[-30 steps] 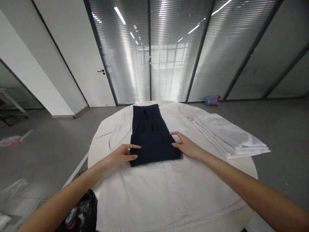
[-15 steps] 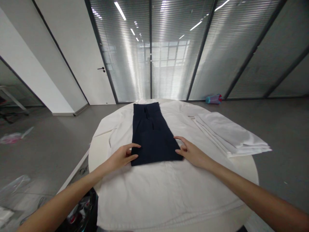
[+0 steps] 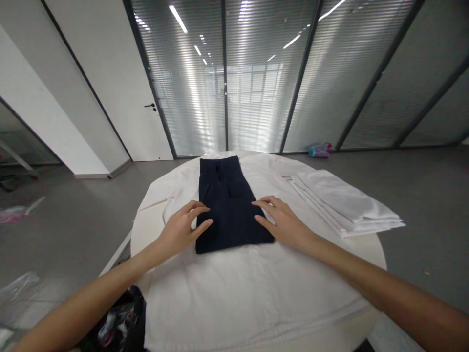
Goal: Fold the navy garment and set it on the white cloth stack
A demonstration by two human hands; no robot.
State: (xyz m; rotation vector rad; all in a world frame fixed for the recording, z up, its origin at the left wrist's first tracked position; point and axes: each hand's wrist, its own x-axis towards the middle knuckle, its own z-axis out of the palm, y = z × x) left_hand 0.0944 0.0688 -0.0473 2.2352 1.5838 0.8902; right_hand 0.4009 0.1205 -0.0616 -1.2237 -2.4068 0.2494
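A folded pair of dark navy trousers with a drawstring waistband lies on a white cloth spread over a round table. The waistband points away from me and the folded edge lies nearest. Over its left edge is my left hand, thumb and fingers apart and holding nothing. My right hand is over the right edge, also with thumb and fingers spread and nothing between them. Whether the fingertips touch the fabric I cannot tell.
A stack of folded white cloth lies at the table's right side. A black bag of rubbish stands on the floor at lower left. A blue and red basket lies by the glass wall; a door stands behind.
Both hands have moved away from me, off the near corners of the trousers, and their fingers have opened. The trousers lie as before; the view has shifted slightly.
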